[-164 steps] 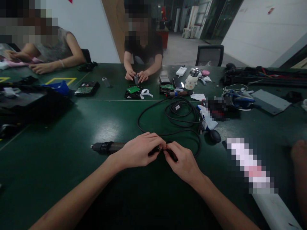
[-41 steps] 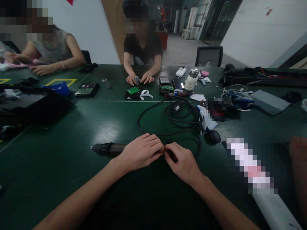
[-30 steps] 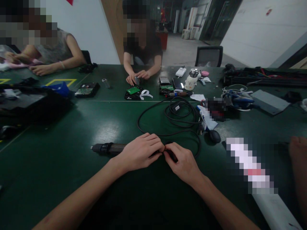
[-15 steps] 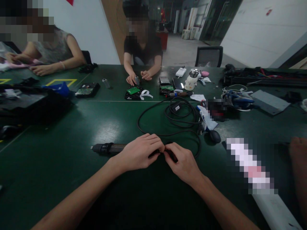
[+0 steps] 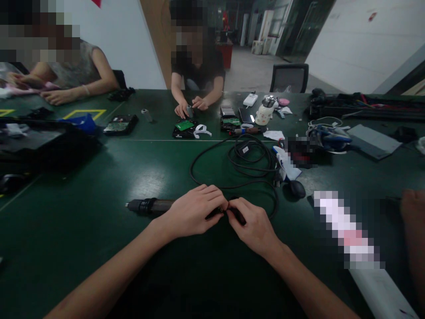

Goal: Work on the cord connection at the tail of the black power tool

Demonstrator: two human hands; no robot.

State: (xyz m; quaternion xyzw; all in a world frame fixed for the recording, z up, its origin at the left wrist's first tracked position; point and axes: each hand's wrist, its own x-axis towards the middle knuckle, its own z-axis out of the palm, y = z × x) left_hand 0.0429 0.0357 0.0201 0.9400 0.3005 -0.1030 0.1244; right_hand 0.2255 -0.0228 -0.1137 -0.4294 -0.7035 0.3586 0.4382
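Note:
A dark electric screwdriver (image 5: 159, 205) lies on the green table with its metal tip to the left. My left hand (image 5: 195, 210) is closed round its rear part, hiding most of the body. Close against it, my right hand (image 5: 254, 223) is closed in a pinch at the tool's tail end, on what looks like the end of the black cable (image 5: 276, 201). The exact spot between my fingertips is hidden. From there the cable loops away into a coil beyond my hands, where a plug lies.
Past the coil lie circuit-board drives (image 5: 229, 122), another screwdriver (image 5: 250, 131), a phone (image 5: 246, 116) and a white cup (image 5: 264, 113). A black air blower bulb (image 5: 295, 189) sits right of the cable. Two people sit opposite; one holds a grey cylinder (image 5: 189, 111). A long white box (image 5: 381, 283) is at right.
My hands and the screwdriver stay almost where they were. Across the table, a person's hand has shifted slightly toward the grey cylinder.

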